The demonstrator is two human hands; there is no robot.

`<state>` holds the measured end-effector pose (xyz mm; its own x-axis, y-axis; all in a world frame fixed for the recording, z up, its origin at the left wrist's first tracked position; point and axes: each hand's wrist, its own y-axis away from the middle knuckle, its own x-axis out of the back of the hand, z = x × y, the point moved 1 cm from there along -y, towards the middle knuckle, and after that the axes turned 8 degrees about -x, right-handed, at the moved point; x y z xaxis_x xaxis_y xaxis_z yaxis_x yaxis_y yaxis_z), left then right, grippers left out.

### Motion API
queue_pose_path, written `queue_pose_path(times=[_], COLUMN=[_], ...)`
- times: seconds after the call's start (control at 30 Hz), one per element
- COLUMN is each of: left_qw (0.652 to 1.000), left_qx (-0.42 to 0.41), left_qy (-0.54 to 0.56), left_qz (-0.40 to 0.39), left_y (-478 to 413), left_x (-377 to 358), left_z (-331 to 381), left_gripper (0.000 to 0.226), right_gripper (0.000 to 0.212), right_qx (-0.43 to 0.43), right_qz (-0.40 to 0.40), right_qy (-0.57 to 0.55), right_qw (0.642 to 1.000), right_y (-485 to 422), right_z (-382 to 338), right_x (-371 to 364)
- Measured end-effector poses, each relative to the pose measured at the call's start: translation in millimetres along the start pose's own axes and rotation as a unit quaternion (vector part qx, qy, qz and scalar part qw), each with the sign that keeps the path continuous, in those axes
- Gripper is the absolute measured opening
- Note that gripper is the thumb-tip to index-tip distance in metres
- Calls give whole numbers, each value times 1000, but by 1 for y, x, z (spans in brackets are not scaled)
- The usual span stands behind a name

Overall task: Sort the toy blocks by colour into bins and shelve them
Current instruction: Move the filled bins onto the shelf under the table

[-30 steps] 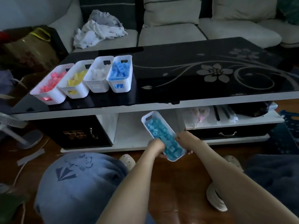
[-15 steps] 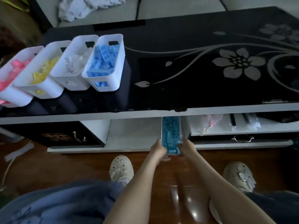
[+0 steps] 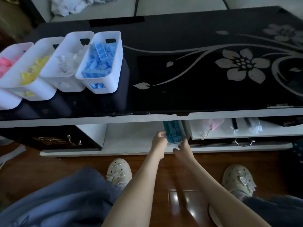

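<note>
Under the black table top [image 3: 188,82], the teal bin [image 3: 182,128] is now most of the way in on the white shelf [image 3: 131,138] (a moment ago it was out in front), so I think it is nearly put away. It is white and full of teal blocks [image 3: 172,133]. The left hand [image 3: 159,139] curls round its side, and I cannot tell if the right hand [image 3: 182,147] grips its near end or just pushes.

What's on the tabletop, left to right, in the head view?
Pink-block bin → yellow-block bin → white-block bin → light-blue-block bin → flower print on the glass.
</note>
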<state>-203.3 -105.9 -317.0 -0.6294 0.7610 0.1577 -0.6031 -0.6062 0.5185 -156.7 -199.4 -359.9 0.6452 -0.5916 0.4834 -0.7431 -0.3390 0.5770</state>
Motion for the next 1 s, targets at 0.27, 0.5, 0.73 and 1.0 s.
queue_pose_path(times=[0.27,0.5,0.73,1.0], left_qw=[980,934,972,986], left_qx=[-112,-244,-166,-74], left_qy=[-162,-259,-75,106], left_qz=[-15,37,145,102], left_y=[67,139,135,143], left_x=[35,116,171,197], left_z=[62,137,132,109], left_gripper=[35,32,30,18], right_gripper=[42,46,76,26], right_qx=[287,498,530,496], right_qz=[71,116,152,103], right_qy=[-15,-135,133,172], right_qw=[955,849,824,845], right_y=[85,154,138,148], right_z=[-70,-161,-254,-255], right_x=[6,24,0,1])
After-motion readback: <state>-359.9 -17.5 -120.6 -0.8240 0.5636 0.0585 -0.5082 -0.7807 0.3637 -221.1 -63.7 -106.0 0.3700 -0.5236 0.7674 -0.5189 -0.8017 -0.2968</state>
